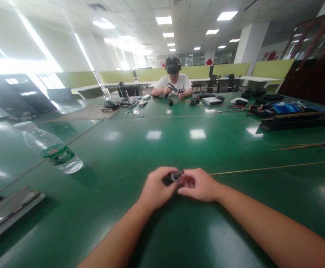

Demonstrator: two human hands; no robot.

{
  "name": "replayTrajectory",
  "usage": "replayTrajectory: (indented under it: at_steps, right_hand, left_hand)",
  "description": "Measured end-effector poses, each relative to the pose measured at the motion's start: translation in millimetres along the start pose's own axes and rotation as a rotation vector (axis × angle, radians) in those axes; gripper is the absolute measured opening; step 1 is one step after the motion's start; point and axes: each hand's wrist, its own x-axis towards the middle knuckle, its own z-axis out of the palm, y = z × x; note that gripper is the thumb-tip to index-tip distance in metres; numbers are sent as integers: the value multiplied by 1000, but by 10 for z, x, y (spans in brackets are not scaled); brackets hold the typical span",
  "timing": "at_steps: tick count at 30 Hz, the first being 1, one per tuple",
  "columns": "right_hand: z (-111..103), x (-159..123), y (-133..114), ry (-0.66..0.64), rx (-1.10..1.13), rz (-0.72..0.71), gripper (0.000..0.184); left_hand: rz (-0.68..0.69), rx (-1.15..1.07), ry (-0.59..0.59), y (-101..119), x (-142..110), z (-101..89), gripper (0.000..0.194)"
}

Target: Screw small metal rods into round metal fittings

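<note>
My left hand (157, 187) is wrapped around a black cylindrical tool (168, 180) with a ringed metal collar and a narrow dark tip pointing right. Just beside that tip is my right hand (201, 185), its fingers curled and its thumb apart from the index finger. The index fingertip is at the tool's tip; I cannot tell whether it touches. A long thin brass-coloured rod (263, 169) runs from behind my right hand to the right edge. Both hands are low over the green table (117, 208).
A water bottle (57, 152) with a green label is at the left, above a flat grey device (11, 212). More thin rods (299, 147) and a dark bin (302, 119) are at the right. Across the table a person (176, 83) holds a dark tool among scattered electronics.
</note>
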Motion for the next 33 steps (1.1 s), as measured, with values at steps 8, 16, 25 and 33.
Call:
replayTrajectory:
  at_steps: [8, 16, 25, 33]
  right_hand:
    - [2, 4, 14, 0, -51, -9, 23]
    - [-1, -1, 2, 2, -53, -1, 20]
    - [9, 15, 10, 68, -52, -11, 14]
    - [8, 29, 61, 223, 1, -10, 27]
  left_hand:
    - [-1, 9, -4, 1, 5, 6, 21]
    - [-25, 19, 8, -5, -1, 22, 25]
    - [15, 4, 11, 22, 14, -18, 23]
    - [29, 5, 18, 28, 19, -26, 27]
